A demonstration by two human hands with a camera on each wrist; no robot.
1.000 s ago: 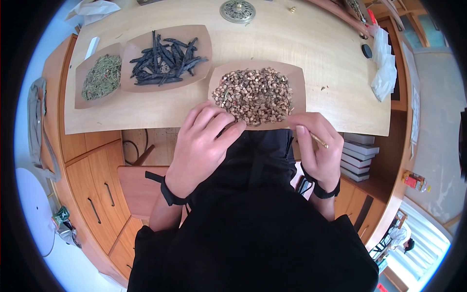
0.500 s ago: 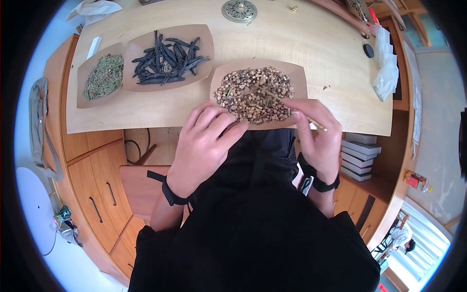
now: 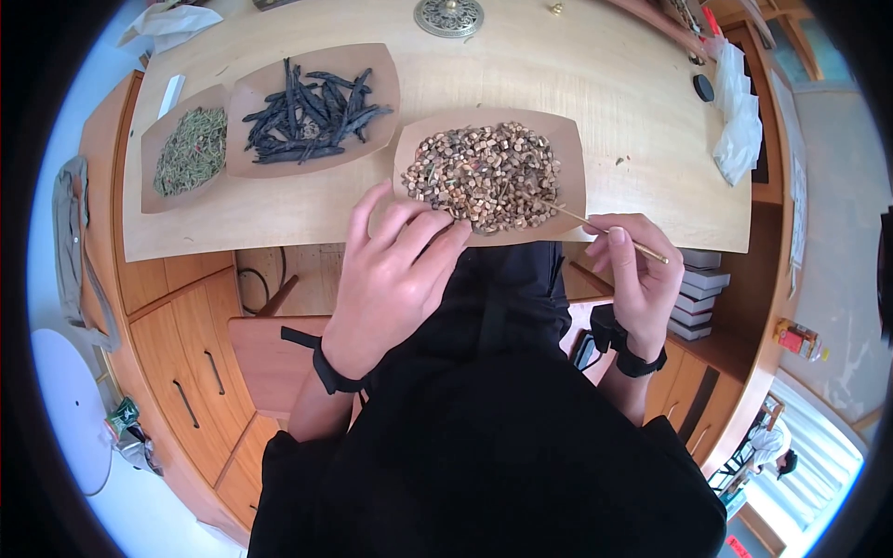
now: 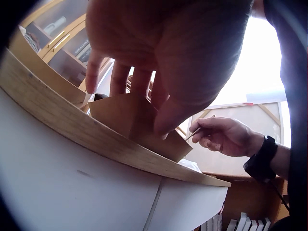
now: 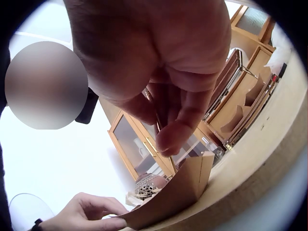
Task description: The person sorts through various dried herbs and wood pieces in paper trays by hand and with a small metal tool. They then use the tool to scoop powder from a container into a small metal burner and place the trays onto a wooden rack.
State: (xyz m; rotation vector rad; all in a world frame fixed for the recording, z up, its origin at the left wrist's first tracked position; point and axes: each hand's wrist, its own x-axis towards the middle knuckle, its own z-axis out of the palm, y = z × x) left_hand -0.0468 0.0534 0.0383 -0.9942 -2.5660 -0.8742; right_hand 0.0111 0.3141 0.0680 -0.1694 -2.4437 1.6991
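Observation:
A brown paper tray [image 3: 569, 181] full of small chopped, tan and brown dried pieces [image 3: 479, 172] lies at the desk's near edge. My left hand [image 3: 391, 265] holds its near left corner; in the left wrist view the thumb [image 4: 166, 120] lies outside the wall and the fingers go behind it. My right hand [image 3: 644, 270], just off the tray's right side, pinches a thin brass-coloured stick [image 3: 569, 214] between thumb and fingers. The stick slants left and its far tip overlaps the pieces. In the right wrist view the curled fingers partly hide the stick.
To the left stand a paper tray [image 3: 383, 70] of long blackish dried pods [image 3: 312, 112] and another with green dried herb [image 3: 191, 153]. A pierced metal lid [image 3: 449, 16] lies at the back. On the right are a black cap [image 3: 703, 88] and a white plastic bag [image 3: 737, 130].
My right hand has drawn back to the right with the stick, which now shows more of its length over the tray. My left hand stays on the tray's corner.

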